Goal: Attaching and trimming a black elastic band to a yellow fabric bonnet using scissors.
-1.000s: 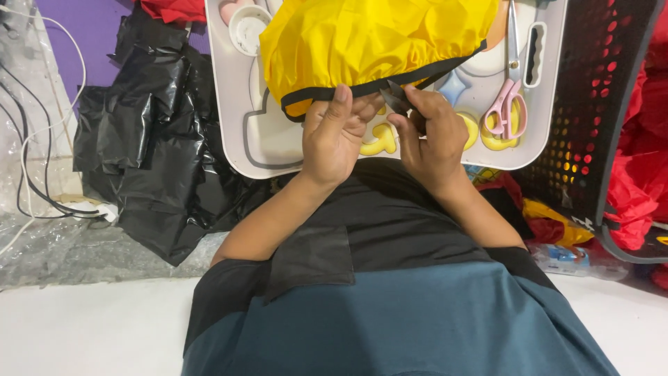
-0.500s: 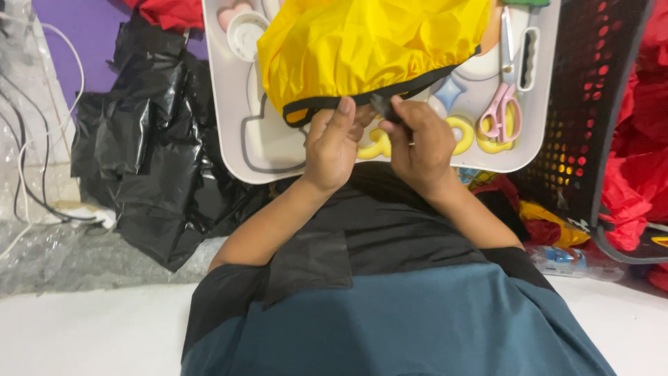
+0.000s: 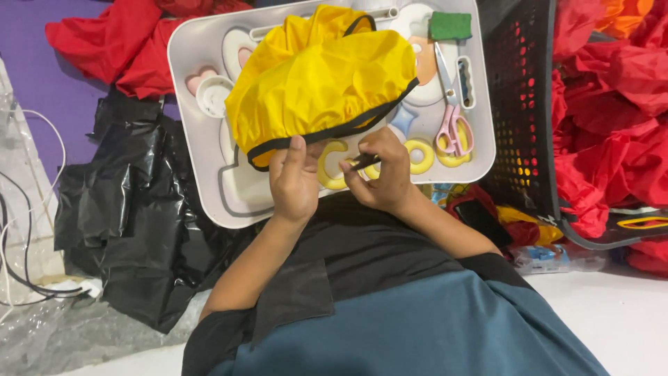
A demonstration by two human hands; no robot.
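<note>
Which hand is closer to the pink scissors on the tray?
Right. The right hand pinches the black trim just left of the pink scissors, a short gap away. The left hand grips the yellow fabric edge farther left, beyond the right hand.

— What is lying on the tray?

— A yellow fabric cover (image 3: 320,83), puffed and crinkled — it is resting bunched on the white tray (image 3: 202,49), spreading over most of its middle.

— And its edge?

— A black trim (image 3: 327,134) is running along the near hem, curving from left to right. One end of that trim is sticking out past the hem, pointing toward the lower right.
</note>
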